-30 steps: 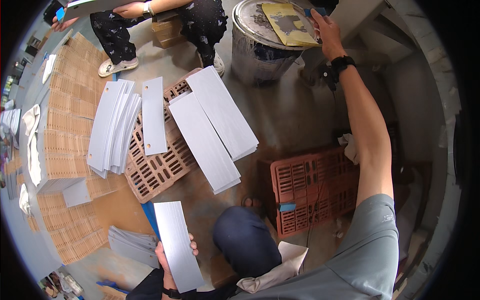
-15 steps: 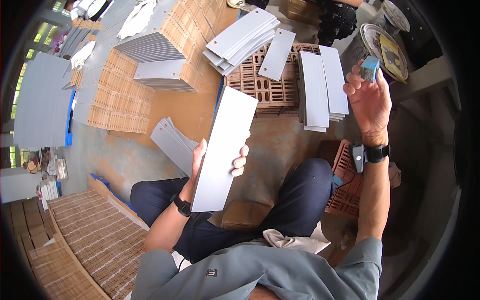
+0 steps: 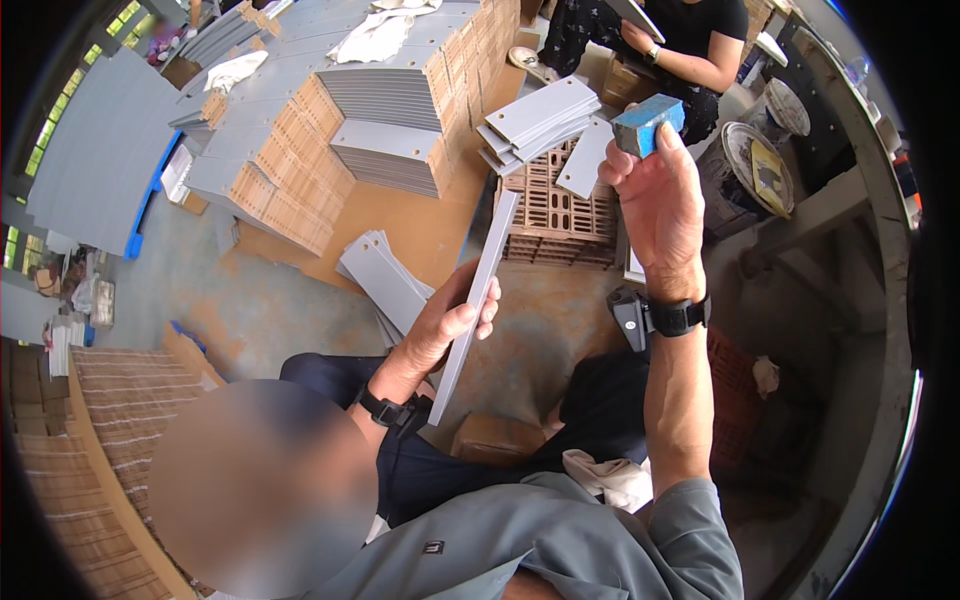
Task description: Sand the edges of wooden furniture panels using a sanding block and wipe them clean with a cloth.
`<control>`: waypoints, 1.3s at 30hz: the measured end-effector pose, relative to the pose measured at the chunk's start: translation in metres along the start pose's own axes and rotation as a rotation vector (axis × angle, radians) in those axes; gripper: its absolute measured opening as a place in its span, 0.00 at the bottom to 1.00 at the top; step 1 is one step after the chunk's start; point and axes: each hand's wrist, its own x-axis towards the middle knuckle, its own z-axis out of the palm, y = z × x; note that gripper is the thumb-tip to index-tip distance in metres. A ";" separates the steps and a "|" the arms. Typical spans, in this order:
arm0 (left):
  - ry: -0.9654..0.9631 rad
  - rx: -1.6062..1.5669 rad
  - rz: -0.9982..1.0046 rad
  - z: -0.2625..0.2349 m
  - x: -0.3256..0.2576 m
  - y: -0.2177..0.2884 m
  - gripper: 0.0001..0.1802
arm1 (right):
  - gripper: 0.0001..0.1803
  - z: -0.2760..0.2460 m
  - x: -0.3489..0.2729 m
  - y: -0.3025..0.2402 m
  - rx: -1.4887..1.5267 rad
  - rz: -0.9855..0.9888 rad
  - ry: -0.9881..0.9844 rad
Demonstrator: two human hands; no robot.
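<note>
My left hand (image 3: 450, 325) grips a flat grey board (image 3: 493, 245) by its middle, thumb on one side and fingers round the other. The board is tilted nearly edge-on, so its narrow long side shows and its broad faces are mostly hidden. To the right of the board, raised and apart from it, my right hand (image 3: 660, 220) pinches a blue block (image 3: 648, 122) with a worn greyish face, which looks like a sanding block. Just beyond that hand, grey boards with a hole near one end (image 3: 540, 112) lie piled on a brown plastic crate (image 3: 520, 247).
Tall stacks of grey boards (image 3: 385, 138) stand at the far left on a brown sheet (image 3: 345, 215). Several loose boards (image 3: 380, 275) lean near my left knee. Another person (image 3: 700, 65) sits opposite, holding a board. Buckets (image 3: 735, 180) and a pale beam (image 3: 835, 215) are at right.
The board has turned from showing its broad face to nearly edge-on. My right hand has come leftward with the blue block, nearer the board. The view has shifted, bringing the other person into sight.
</note>
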 end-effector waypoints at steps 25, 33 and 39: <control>0.387 0.195 0.068 -0.020 0.012 -0.015 0.19 | 0.12 -0.049 -0.027 0.077 -0.039 0.190 0.137; 0.346 0.411 0.086 -0.010 0.008 -0.012 0.19 | 0.13 -0.043 -0.035 0.070 -0.360 0.095 0.138; 0.224 0.545 -0.052 0.001 0.004 -0.017 0.20 | 0.21 -0.033 -0.025 0.062 -0.905 -0.243 -0.167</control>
